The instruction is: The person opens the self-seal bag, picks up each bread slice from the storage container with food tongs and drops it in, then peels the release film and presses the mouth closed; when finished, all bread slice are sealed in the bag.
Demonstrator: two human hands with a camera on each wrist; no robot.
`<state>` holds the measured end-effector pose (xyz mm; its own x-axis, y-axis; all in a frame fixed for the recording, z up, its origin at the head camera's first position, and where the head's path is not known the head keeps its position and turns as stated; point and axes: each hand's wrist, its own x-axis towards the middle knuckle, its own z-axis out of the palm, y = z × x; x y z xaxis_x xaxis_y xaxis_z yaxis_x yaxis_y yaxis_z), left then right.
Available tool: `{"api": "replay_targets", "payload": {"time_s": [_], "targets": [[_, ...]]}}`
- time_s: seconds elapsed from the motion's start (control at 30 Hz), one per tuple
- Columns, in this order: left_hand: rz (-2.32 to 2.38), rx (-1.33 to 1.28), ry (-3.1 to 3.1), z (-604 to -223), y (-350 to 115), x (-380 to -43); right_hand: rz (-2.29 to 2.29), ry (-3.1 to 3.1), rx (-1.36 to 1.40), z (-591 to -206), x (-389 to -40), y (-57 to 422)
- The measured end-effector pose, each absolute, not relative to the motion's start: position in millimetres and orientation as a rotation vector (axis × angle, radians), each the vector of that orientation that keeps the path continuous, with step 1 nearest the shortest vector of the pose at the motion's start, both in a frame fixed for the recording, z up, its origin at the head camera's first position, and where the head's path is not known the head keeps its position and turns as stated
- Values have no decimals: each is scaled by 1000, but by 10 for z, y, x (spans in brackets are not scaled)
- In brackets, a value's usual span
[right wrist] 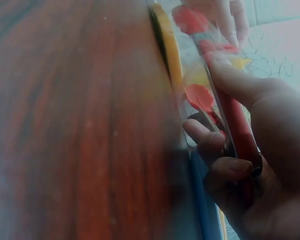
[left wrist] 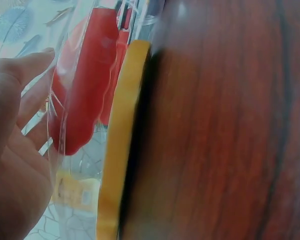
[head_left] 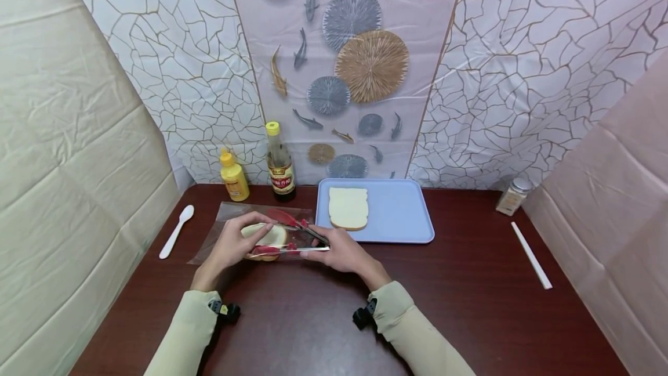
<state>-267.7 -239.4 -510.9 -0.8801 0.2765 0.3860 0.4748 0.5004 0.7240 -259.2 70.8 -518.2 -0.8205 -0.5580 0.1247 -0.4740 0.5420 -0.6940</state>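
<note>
My right hand (head_left: pixel 341 251) grips a pair of tongs (right wrist: pixel 235 120) by its arms, with the fingers wrapped round them. The red scalloped tips (left wrist: pixel 87 80) of the tongs spread apart, inside a clear plastic bag (head_left: pixel 219 228). A slice of bread (head_left: pixel 271 237) with a brown crust lies low between these tips. My left hand (head_left: pixel 237 242) pinches the film of the bag near its mouth, thumb and fingers arched over the bread. In the left wrist view the bread's crust (left wrist: pixel 122 135) shows edge-on just above the table.
A blue tray (head_left: pixel 396 213) with another bread slice (head_left: pixel 348 208) stands behind my right hand. At the back are a yellow squeeze bottle (head_left: pixel 235 181) and a dark sauce bottle (head_left: pixel 280 170). A white spoon (head_left: pixel 176 232) lies left; a shaker jar (head_left: pixel 514 196) and white chopsticks (head_left: pixel 531 255) are right.
</note>
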Motion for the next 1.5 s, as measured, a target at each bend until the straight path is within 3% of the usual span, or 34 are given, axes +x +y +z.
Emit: {"api": "replay_targets", "payload": {"time_s": [0.5,1.17,1.5], "targets": [[-1275,-603,-2514,-5104,-2343,-2655,-1169,2709,-929,-5152,-2471,1031],[-1452,-584,-2307,-5114,-2307,-2673,-1196,2805,-853,-5140,-2419,944],[-1274,-662,-2447,-5106,-2283,-2669,-1086,2915,-930,-5123,-2428,950]]}}
